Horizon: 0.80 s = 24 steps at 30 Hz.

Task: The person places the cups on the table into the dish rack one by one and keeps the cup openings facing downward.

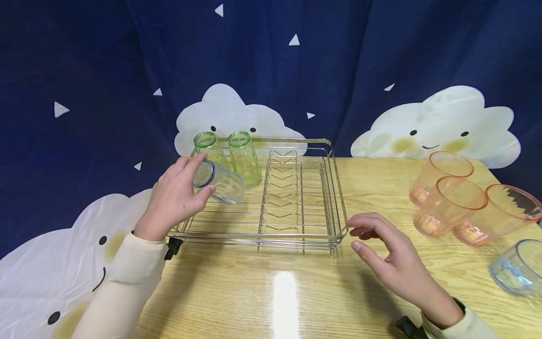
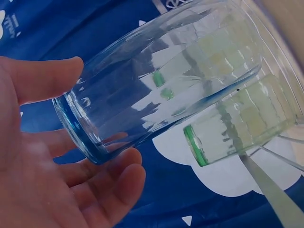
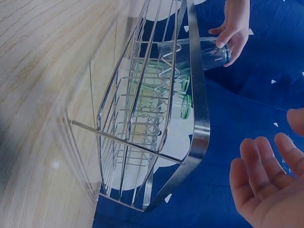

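My left hand point(image 1: 175, 197) grips a clear, blue-tinted drinking glass point(image 1: 228, 184) around its base, thumb on one side and fingers on the other. The glass is tilted, with its mouth pointing down toward the left part of a wire dish rack point(image 1: 296, 236). In the left wrist view, the blue base of the glass sits between thumb and fingers. Two green glasses, one at the back left point(image 1: 211, 149) and one beside it point(image 1: 245, 165), stand upside down in the rack. My right hand point(image 1: 391, 259) holds nothing, its fingers loosely bent beside the rack's front right corner.
To the right on the wooden table point(image 1: 322, 292) stand three orange tumblers, at the back point(image 1: 438, 176), in front point(image 1: 444, 212) and at the right point(image 1: 495, 216). Nearer the right edge is a blue glass point(image 1: 514, 270). A dark blue curtain point(image 1: 262, 56) hangs behind.
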Each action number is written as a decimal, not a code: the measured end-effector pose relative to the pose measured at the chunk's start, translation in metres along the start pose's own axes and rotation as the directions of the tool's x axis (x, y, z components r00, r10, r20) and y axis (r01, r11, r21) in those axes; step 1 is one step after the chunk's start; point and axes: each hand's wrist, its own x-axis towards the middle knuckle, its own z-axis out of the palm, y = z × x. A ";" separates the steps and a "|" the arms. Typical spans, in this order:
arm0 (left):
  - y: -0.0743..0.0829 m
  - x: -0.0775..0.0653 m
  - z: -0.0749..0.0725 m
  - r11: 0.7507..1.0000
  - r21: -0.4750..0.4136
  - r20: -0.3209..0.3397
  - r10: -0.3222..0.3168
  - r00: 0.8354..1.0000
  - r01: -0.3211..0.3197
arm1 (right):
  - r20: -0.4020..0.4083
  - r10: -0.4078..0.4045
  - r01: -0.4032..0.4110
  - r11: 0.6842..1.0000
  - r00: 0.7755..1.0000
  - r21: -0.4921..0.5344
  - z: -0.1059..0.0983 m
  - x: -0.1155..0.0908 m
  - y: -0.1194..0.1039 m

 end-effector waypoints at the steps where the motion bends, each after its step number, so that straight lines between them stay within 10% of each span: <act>1: -0.001 0.001 0.000 1.000 0.005 0.012 -0.007 1.000 0.007 | 0.001 0.000 0.000 1.000 1.000 0.000 0.000 0.000 0.000; 24: -0.018 0.018 0.007 0.993 0.080 0.218 -0.097 0.971 0.081 | 0.002 -0.070 0.070 0.996 0.998 -0.050 0.001 -0.003 0.007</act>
